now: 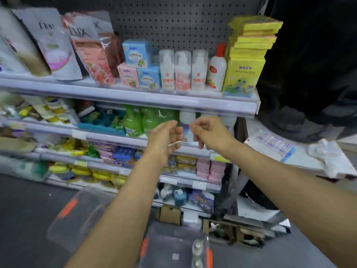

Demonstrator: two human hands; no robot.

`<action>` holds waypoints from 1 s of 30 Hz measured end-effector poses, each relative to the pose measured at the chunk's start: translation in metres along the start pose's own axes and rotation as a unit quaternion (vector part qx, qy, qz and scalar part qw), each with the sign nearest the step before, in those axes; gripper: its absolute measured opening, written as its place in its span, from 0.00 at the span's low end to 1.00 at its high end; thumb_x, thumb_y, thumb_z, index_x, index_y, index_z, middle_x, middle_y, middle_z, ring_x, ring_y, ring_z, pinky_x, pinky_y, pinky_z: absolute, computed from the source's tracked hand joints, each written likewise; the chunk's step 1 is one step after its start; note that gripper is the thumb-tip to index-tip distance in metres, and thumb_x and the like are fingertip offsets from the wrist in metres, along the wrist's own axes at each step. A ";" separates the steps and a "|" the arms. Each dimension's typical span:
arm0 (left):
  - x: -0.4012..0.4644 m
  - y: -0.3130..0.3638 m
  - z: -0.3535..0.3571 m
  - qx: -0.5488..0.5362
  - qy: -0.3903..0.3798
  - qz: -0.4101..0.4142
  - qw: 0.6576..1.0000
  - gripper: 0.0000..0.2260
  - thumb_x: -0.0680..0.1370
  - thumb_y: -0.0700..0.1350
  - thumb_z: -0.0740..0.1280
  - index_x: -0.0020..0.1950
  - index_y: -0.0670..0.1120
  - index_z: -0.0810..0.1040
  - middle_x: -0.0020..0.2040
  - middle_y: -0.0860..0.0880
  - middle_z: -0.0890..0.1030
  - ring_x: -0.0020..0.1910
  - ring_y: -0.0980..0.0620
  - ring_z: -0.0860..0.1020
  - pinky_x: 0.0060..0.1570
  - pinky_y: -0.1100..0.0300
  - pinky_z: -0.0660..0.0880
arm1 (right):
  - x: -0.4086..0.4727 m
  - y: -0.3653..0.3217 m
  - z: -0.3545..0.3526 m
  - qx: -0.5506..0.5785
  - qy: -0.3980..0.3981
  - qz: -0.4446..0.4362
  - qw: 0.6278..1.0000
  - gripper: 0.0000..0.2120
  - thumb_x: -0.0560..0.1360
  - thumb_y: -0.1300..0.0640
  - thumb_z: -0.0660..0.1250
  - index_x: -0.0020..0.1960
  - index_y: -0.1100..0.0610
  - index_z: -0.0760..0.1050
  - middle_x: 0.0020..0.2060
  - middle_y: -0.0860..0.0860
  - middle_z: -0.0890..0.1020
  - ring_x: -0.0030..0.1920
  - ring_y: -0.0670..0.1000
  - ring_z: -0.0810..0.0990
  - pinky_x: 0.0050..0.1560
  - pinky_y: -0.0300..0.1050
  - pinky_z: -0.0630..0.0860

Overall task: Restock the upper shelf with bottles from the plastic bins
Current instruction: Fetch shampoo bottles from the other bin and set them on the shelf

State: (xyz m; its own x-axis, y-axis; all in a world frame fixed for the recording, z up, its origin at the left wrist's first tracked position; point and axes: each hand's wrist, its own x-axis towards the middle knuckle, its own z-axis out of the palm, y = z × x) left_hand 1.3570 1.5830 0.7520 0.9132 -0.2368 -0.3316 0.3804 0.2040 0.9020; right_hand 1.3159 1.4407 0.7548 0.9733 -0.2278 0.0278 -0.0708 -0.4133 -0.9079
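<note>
Both arms reach forward to the second shelf (135,137), just under the front lip of the upper shelf (125,97). The left hand (164,140) is held with its fingers loosely curled, and something thin and pale lies across its fingertips; the picture is too blurred to tell what it is or whether the hand really pinches it. The right hand (208,132) is also half curled, thumb and forefinger drawn near each other, just in front of a white bottle (186,122) that stands on the second shelf toward its right end; whether the fingers touch this bottle cannot be told. Left of that bottle stand green bottles (143,122) in a row. On the upper shelf, near its right end, three white pump bottles (183,71) with clear caps stand upright side by side, and next to them a white bottle with a red cap (217,70), then a stack of yellow packs (249,55) at the right edge. On the floor below, two clear plastic bins (173,246) with orange handles are seen; the nearer one holds a small pump bottle (198,252) at its right side.
</note>
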 end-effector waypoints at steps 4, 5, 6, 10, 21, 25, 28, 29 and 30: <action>-0.005 -0.054 -0.002 -0.013 0.035 -0.043 0.998 0.04 0.81 0.44 0.65 0.49 0.46 0.78 0.34 0.52 0.83 0.28 0.56 0.78 0.28 0.63 0.73 | -0.012 0.045 0.003 0.039 -0.017 0.052 0.998 0.06 0.80 0.63 0.63 0.48 0.65 0.76 0.29 0.57 0.75 0.17 0.42 0.70 0.19 0.33 0.66; -0.006 -0.065 -0.003 -0.012 0.044 -0.053 0.998 0.04 0.81 0.44 0.65 0.49 0.46 0.78 0.34 0.52 0.83 0.28 0.56 0.79 0.29 0.63 0.74 | -0.015 0.055 0.004 0.041 -0.024 0.069 0.996 0.06 0.80 0.63 0.63 0.49 0.65 0.76 0.29 0.57 0.75 0.18 0.42 0.71 0.20 0.34 0.66; -0.008 -0.078 -0.005 -0.009 0.051 -0.065 0.997 0.04 0.81 0.44 0.65 0.49 0.46 0.78 0.33 0.52 0.83 0.29 0.56 0.79 0.30 0.62 0.75 | -0.018 0.066 0.006 0.040 -0.037 0.086 0.995 0.06 0.80 0.63 0.63 0.49 0.65 0.77 0.29 0.57 0.76 0.19 0.44 0.72 0.21 0.35 0.67; -0.011 -0.116 -0.016 -0.024 0.085 -0.112 0.990 0.04 0.81 0.44 0.65 0.49 0.46 0.79 0.32 0.52 0.83 0.27 0.56 0.79 0.28 0.63 0.75 | -0.027 0.101 0.015 0.017 -0.081 0.118 0.990 0.08 0.80 0.63 0.63 0.43 0.59 0.76 0.33 0.59 0.78 0.21 0.47 0.73 0.22 0.35 0.67; 0.009 -0.209 -0.054 -0.011 0.144 -0.209 0.967 0.05 0.81 0.42 0.65 0.47 0.44 0.79 0.30 0.50 0.81 0.25 0.54 0.76 0.27 0.64 0.71 | -0.035 0.201 0.077 -0.016 -0.149 0.164 0.975 0.13 0.80 0.64 0.63 0.38 0.56 0.74 0.28 0.54 0.76 0.19 0.43 0.71 0.25 0.36 0.71; 0.017 -0.256 -0.071 0.000 0.167 -0.227 0.960 0.05 0.81 0.39 0.64 0.47 0.43 0.77 0.29 0.49 0.79 0.23 0.54 0.74 0.24 0.65 0.69 | -0.041 0.250 0.104 -0.033 -0.170 0.189 0.967 0.14 0.79 0.68 0.62 0.36 0.56 0.74 0.27 0.51 0.76 0.20 0.40 0.71 0.22 0.33 0.67; 0.022 -0.303 -0.092 0.000 0.158 -0.280 0.947 0.11 0.82 0.40 0.62 0.39 0.45 0.74 0.33 0.48 0.75 0.25 0.54 0.72 0.23 0.66 0.67 | -0.051 0.302 0.122 -0.062 -0.196 0.206 0.957 0.19 0.80 0.72 0.57 0.33 0.58 0.68 0.24 0.49 0.71 0.21 0.43 0.68 0.24 0.36 0.63; 0.024 -0.322 -0.100 -0.004 0.150 -0.297 0.943 0.13 0.82 0.40 0.61 0.37 0.46 0.73 0.34 0.48 0.73 0.28 0.53 0.70 0.24 0.65 0.67 | -0.056 0.319 0.127 -0.086 -0.197 0.196 0.957 0.18 0.80 0.72 0.57 0.33 0.59 0.68 0.24 0.50 0.71 0.22 0.45 0.68 0.26 0.38 0.64; 0.024 -0.338 -0.107 0.001 0.147 -0.313 0.938 0.14 0.82 0.40 0.61 0.36 0.46 0.72 0.34 0.48 0.73 0.29 0.52 0.70 0.26 0.64 0.67 | -0.060 0.336 0.133 -0.099 -0.195 0.199 0.955 0.17 0.79 0.72 0.57 0.35 0.59 0.70 0.25 0.52 0.71 0.24 0.47 0.69 0.27 0.39 0.65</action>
State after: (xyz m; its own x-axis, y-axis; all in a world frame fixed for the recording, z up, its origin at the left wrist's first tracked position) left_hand 1.2663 1.6103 0.4092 0.5121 -0.0365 -0.8582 0.8555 0.1112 0.5057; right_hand 1.2626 1.4333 0.3927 0.8647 -0.0717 -0.4971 -0.4552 -0.5300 -0.7155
